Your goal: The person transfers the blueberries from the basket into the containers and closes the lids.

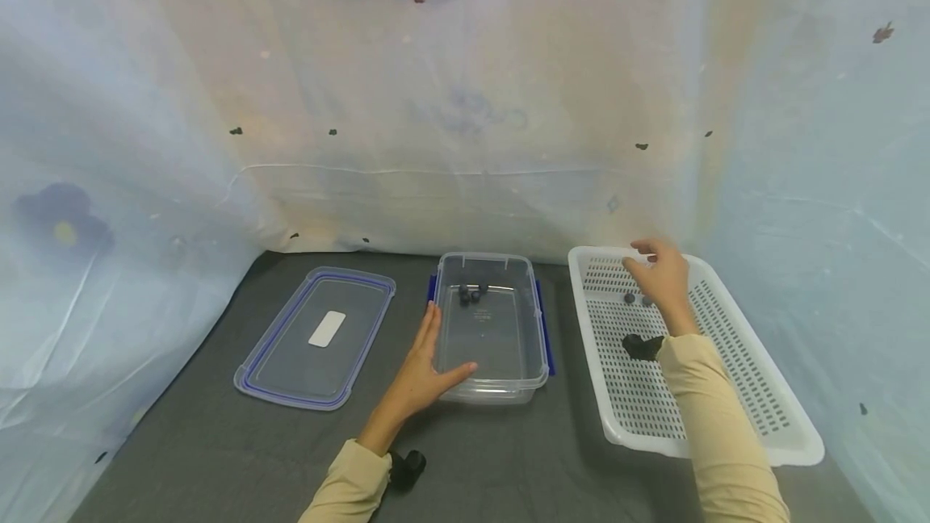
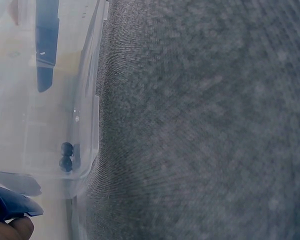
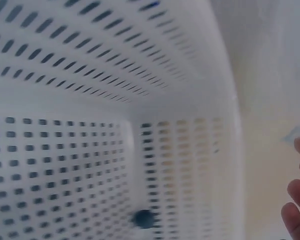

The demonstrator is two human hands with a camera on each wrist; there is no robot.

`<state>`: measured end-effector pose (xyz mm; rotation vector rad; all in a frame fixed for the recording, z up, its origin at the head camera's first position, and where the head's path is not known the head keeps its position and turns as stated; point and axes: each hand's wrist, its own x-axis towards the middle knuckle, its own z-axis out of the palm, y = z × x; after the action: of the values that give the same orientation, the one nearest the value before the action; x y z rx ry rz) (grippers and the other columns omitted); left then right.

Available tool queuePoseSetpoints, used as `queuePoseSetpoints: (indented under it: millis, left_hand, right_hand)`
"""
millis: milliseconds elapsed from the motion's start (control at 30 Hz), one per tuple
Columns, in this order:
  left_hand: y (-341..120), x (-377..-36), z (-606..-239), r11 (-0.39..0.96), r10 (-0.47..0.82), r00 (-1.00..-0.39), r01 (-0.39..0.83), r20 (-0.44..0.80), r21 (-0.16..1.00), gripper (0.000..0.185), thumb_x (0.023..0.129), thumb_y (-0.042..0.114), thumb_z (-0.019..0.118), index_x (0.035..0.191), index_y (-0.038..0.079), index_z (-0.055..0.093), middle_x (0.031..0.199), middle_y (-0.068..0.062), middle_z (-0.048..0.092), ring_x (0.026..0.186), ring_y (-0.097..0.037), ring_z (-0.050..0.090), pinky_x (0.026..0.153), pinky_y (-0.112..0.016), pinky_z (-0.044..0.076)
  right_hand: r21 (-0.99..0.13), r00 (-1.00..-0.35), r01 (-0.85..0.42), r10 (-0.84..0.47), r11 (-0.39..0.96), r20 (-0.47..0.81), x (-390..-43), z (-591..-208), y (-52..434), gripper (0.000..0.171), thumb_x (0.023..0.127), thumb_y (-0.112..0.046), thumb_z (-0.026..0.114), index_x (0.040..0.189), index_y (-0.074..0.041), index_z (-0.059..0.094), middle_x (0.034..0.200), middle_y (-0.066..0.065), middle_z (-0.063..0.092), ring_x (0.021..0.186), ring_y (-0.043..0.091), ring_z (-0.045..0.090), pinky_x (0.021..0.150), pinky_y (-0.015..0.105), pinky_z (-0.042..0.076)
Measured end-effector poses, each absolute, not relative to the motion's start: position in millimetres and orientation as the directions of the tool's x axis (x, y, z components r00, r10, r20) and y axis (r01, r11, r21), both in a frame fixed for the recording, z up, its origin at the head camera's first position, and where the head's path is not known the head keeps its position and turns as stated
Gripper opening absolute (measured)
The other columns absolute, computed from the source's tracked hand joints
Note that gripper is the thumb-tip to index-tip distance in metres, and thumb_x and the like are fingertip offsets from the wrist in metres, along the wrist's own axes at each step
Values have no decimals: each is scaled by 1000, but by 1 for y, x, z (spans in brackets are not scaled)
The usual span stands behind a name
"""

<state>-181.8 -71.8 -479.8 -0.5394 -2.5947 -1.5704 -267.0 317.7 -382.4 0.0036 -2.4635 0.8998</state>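
Observation:
My left hand point(image 1: 424, 370) rests along the left side of a clear plastic container point(image 1: 485, 349) with blue side latches, its fingers straight and the thumb spread over the near end. Several small dark blueberries point(image 1: 474, 296) lie near the far end of that container. Over the far part of a white perforated basket point(image 1: 590, 345) hovers my right hand point(image 1: 663, 277), thumb and fingers apart with nothing visible between them. Below it, two blueberries point(image 1: 629, 298) sit on the basket floor; one blueberry point(image 3: 143, 219) shows in the right wrist view. A blue latch point(image 2: 12, 204) is beside the left fingers.
A clear lid point(image 1: 291, 374) with a blue seal and a white label point(image 1: 327, 329) lies flat left of the container. Dark grey cloth point(image 1: 240, 458) covers the table. A pale patterned curtain point(image 1: 472, 119) hangs behind and at both sides.

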Motion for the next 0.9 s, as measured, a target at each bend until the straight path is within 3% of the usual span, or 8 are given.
queuePoseSetpoints:
  millis: [167, 367, 467, 567, 700, 900]
  left_hand:
    - [-71, -181, -480, 412, 270, -932, 337, 240, 847, 111, 80, 49, 76, 156, 8, 7, 162, -4, -3, 144, -32, 7, 107, -63, 19]
    - [-71, -180, -480, 413, 267, -933, 337, 241, 846, 111, 80, 48, 76, 156, 7, 6, 162, -4, -3, 144, -31, 8, 107, -62, 21]
    - [-71, -180, -479, 408, 268, -931, 342, 248, 846, 111, 80, 48, 76, 156, 6, 6, 162, -5, -3, 144, -33, 8, 106, -62, 21]
    - [-71, -180, -479, 409, 269, -933, 335, 239, 849, 111, 80, 48, 76, 156, 9, 5, 162, -4, -4, 144, -31, 7, 107, -62, 21]
    - [-72, -180, -479, 423, 267, -936, 327, 229, 845, 112, 80, 50, 76, 157, 12, 4, 162, -3, -4, 144, -28, 7, 108, -60, 20]
    - [-72, -180, -480, 425, 269, -935, 331, 232, 843, 111, 80, 50, 76, 157, 13, 4, 162, -4, -3, 144, -29, 8, 108, -60, 20]
  right_hand:
    - [-731, -879, -19, 337, 682, 338, -266, -400, 328, 36, 90, -15, 65, 121, 5, 63, 115, 25, 62, 106, 40, 57, 87, 48, 46]
    - [-797, -843, 86, 470, 598, 261, -270, -417, 336, 33, 88, -13, 67, 114, 8, 65, 103, 22, 65, 86, 23, 59, 73, 30, 44]
    - [-811, -838, 128, 499, 570, 219, -272, -426, 340, 33, 88, -13, 67, 114, 8, 66, 103, 22, 65, 81, 17, 55, 69, 27, 43]
    - [-826, -834, 176, 527, 536, 165, -274, -436, 343, 34, 89, -14, 67, 115, 8, 65, 106, 23, 65, 84, 21, 57, 68, 29, 45]
    - [-831, -819, 250, 567, 496, 92, -277, -449, 344, 36, 90, -16, 65, 117, 7, 63, 115, 25, 62, 100, 33, 56, 82, 40, 44]
    - [-837, -807, 309, 590, 451, 20, -278, -464, 345, 35, 90, -16, 66, 116, 9, 63, 121, 25, 58, 115, 39, 49, 99, 51, 36]
